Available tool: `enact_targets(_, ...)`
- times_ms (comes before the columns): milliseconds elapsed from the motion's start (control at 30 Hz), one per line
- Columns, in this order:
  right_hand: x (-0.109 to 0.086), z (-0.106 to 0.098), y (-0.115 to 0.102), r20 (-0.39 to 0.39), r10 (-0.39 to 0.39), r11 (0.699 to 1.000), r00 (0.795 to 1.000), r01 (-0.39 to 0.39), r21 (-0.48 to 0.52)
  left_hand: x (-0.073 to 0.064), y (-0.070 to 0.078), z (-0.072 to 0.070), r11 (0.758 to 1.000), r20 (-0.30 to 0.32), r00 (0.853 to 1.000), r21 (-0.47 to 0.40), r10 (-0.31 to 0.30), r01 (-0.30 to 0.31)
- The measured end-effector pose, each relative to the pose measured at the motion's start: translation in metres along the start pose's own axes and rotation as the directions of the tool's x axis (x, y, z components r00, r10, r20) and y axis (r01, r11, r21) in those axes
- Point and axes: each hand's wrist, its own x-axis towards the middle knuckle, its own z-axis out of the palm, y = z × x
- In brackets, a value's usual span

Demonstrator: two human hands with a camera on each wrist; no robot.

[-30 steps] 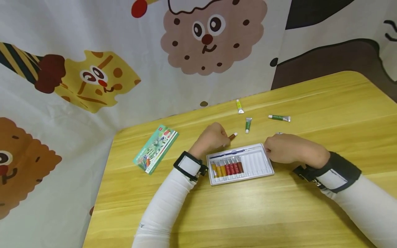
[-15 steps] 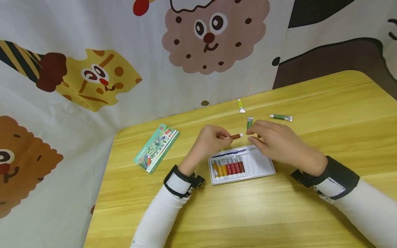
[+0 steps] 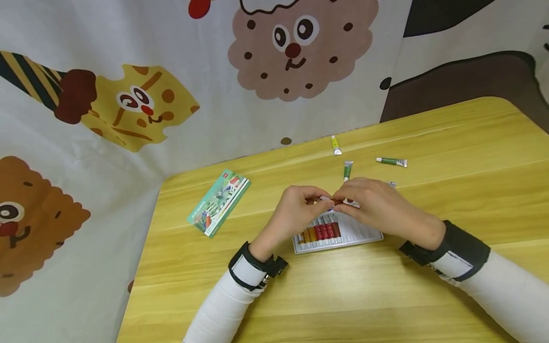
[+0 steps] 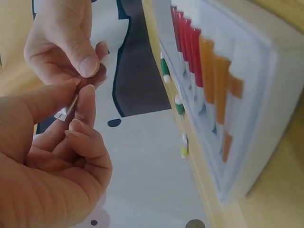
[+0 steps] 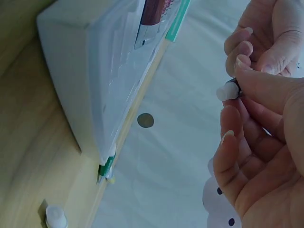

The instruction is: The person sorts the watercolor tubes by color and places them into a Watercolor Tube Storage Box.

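Observation:
Over the back of the white paint tray (image 3: 364, 235), both hands meet at a small brown paint tube (image 3: 337, 202). My left hand (image 3: 293, 212) pinches its silver flat end between thumb and forefinger. From the other side my right hand (image 3: 379, 204) pinches the tube near its white cap (image 5: 227, 92), which pokes out past the fingertips in the right wrist view. Fingers cover most of the tube's body. In the tray's left half lie several paint tubes (image 3: 319, 233) in ochre, red and brown; its right slots hold none. The brush at the tray's back is mostly hidden by the hands.
Beyond the hands lie a yellow tube (image 3: 336, 145) and two green tubes, one upright in view (image 3: 347, 170) and one sideways (image 3: 391, 162). Another tube's silver end (image 3: 391, 184) peeks from behind the right hand. A green printed box (image 3: 219, 202) lies left.
The left hand has lifted the brown tube off the table and brought it over the tray. The right hand has left the tray's right edge, moved left and taken hold of the tube.

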Motion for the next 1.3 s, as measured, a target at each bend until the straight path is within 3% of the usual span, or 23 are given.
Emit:
enact_targets(167,0.000,-0.001,-0.003,0.035,0.092,0.994,0.995,-0.094,0.051,-0.006,-0.005,-0.001,0.999,-0.053,0.999,0.053,-0.009,0.011)
enact_targets(333,0.002,-0.003,-0.002,0.075,0.170,0.980,0.983,-0.176,0.095,-0.018,-0.012,-0.006,0.978,-0.094,0.991,0.174,-0.098,0.113)
enact_targets(467,0.003,-0.003,-0.003,0.136,0.242,0.953,0.961,-0.261,0.153,-0.026,-0.016,-0.013,0.929,-0.083,0.975,0.298,-0.205,0.220)
enact_targets(600,0.002,-0.003,-0.005,0.200,0.319,0.906,0.926,-0.360,0.222,-0.032,-0.018,-0.019,0.863,-0.022,0.947,0.405,-0.321,0.302)
enact_targets(667,0.002,-0.002,-0.005,0.226,0.349,0.883,0.909,-0.400,0.247,-0.035,-0.018,-0.021,0.843,0.005,0.931,0.428,-0.364,0.327)
enact_targets(800,0.002,0.001,-0.005,0.281,0.385,0.848,0.879,-0.457,0.267,-0.039,-0.020,-0.023,0.821,0.026,0.915,0.451,-0.403,0.349)
enact_targets(1000,0.001,0.004,-0.006,0.345,0.439,0.808,0.830,-0.532,0.252,-0.039,-0.022,-0.025,0.793,0.052,0.903,0.502,-0.426,0.345)
enact_targets(1200,0.001,0.005,-0.006,0.390,0.458,0.785,0.799,-0.569,0.245,-0.038,-0.026,-0.025,0.780,0.078,0.888,0.516,-0.453,0.353)
enact_targets(1300,0.000,0.006,-0.006,0.408,0.457,0.781,0.790,-0.576,0.242,-0.036,-0.027,-0.025,0.785,0.092,0.888,0.515,-0.450,0.344)
